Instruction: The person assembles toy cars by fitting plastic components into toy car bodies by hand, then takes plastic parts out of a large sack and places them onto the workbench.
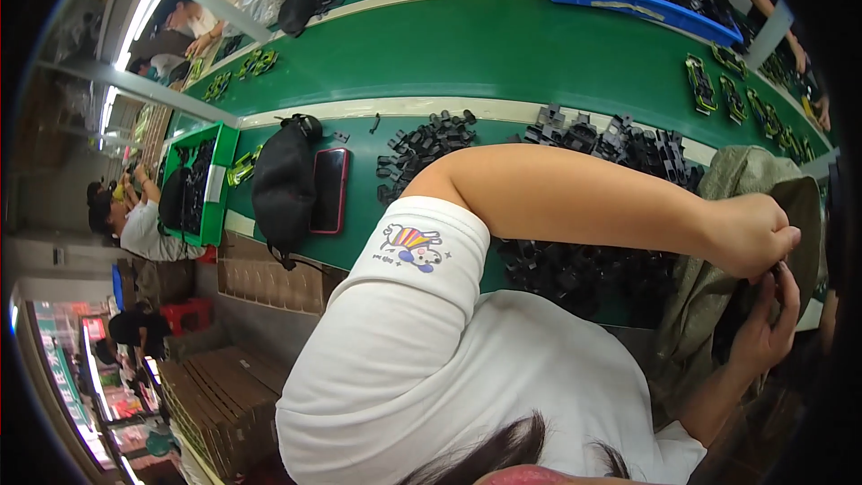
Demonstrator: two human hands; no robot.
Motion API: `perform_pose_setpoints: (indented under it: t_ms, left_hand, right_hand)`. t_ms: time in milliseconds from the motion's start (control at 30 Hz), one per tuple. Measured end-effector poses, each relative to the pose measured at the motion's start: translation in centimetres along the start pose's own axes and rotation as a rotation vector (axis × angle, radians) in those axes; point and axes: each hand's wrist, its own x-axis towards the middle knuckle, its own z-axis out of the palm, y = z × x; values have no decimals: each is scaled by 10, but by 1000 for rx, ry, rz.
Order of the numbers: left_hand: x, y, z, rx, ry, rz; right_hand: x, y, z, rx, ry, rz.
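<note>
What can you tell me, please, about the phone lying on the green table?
The phone is a flat slab with rounded corners, a dark glossy screen and a red case or rim. It lies face up on the green table, its screen dark. Its long left edge sits against a black bag, perhaps touching it. A heap of small black plastic parts lies apart on its other side. No hand touches it.

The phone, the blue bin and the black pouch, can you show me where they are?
phone (329, 189): head view, middle of its dark screen.
blue bin (628, 5): head view, its front wall.
black pouch (283, 184): head view, middle of its body, lying beside the phone.
</note>
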Motion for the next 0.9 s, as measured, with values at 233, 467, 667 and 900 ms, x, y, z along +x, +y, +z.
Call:
perform_pose_setpoints:
  t_ms: [233, 467, 667, 900]
  left_hand:
    - [-88, 15, -65, 375, 323, 214]
    - [-322, -14, -251, 955, 1410, -400]
    - [-413, -126, -272, 1206, 1522, -724]
    - [-419, -141, -269, 1528, 1627, -746]
  right_hand:
    - [10, 3, 23, 213, -194, 72]
    - [-21, 58, -25, 155, -185, 335]
    - [-27, 56, -12, 100, -280, 336]
    - [-21, 41, -3, 36, -321, 255]
